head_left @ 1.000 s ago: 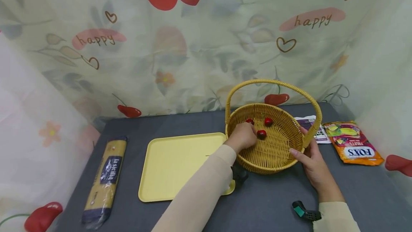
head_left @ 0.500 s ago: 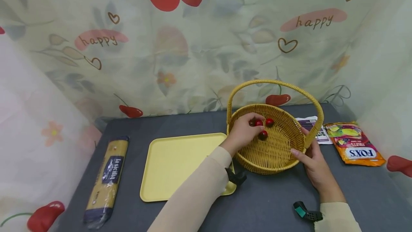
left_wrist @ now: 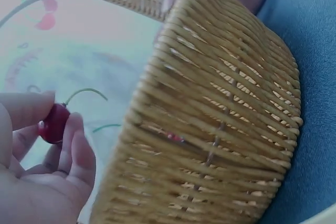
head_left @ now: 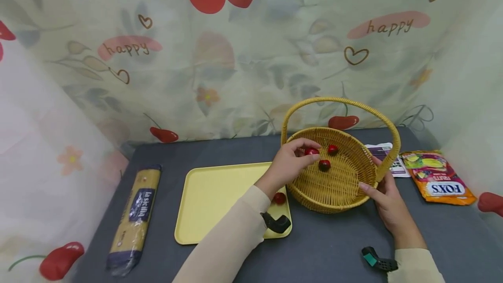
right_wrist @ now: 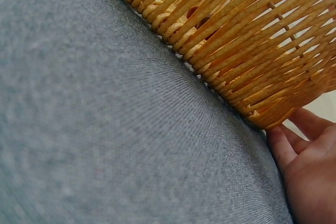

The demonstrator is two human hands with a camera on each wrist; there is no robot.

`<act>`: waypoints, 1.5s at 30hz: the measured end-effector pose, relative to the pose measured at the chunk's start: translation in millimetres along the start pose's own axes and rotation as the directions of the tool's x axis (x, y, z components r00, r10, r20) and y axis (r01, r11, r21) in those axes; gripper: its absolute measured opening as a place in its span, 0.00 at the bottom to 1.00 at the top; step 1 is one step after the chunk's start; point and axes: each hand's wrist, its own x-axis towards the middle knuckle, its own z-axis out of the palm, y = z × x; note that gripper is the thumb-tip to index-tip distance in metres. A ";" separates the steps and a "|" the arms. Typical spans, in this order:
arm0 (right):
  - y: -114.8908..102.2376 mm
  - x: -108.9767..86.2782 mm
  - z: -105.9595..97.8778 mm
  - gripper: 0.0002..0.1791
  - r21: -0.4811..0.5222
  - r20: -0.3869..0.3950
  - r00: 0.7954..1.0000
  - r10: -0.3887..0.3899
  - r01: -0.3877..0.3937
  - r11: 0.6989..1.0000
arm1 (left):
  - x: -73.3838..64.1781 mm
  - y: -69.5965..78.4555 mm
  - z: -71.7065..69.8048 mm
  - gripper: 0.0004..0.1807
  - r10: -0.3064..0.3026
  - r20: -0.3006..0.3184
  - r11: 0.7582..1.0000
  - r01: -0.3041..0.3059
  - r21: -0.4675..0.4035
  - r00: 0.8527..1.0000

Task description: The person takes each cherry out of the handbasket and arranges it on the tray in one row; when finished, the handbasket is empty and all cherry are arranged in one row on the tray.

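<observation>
My left hand (head_left: pixel 288 160) pinches a dark red cherry (left_wrist: pixel 54 123) between thumb and fingers, its green stem sticking out. That hand is over the left rim of the yellow wicker basket (head_left: pixel 334 189), which has a tall arched handle. Two more cherries lie inside, one toward the back (head_left: pixel 332 150) and one nearer the middle (head_left: pixel 324 165). My right hand (head_left: pixel 393 208) grips the basket's right side at the handle base, thumb over the rim. Left of the basket lies a pale yellow tray (head_left: pixel 212 200); another cherry (head_left: pixel 279 198) rests at its right edge, partly behind my left wrist.
A long pack of pasta (head_left: pixel 135 213) lies at the left of the dark table (head_left: pixel 314 248). Right of the basket are an orange Fox's candy bag (head_left: pixel 440 180) and a white and purple packet (head_left: pixel 398 169), partly covered by the handle. A patterned curtain (head_left: pixel 251 77) hangs behind.
My left hand has risen from the basket's bottom with a cherry and drawn back left toward the rim. The cherry on the tray has come into view. My right hand keeps its grip.
</observation>
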 end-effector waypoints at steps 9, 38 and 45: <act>2.8 -1.3 -1.7 0.47 0.008 0.000 1.000 0.006 -0.006 1.000 | -25.1 2.3 -18.9 0.16 -0.030 0.033 0.969 0.037 -0.245 0.999; -1.2 0.3 0.2 0.46 0.017 0.006 1.000 -0.012 0.012 1.000 | -118.0 -48.4 -99.0 0.18 -0.153 -0.151 0.983 0.135 -0.124 0.977; 0.4 0.3 -0.6 0.45 0.030 0.018 1.000 -0.023 0.023 0.999 | -131.5 -63.9 -101.3 0.14 -0.179 -0.206 0.983 0.183 -0.002 0.962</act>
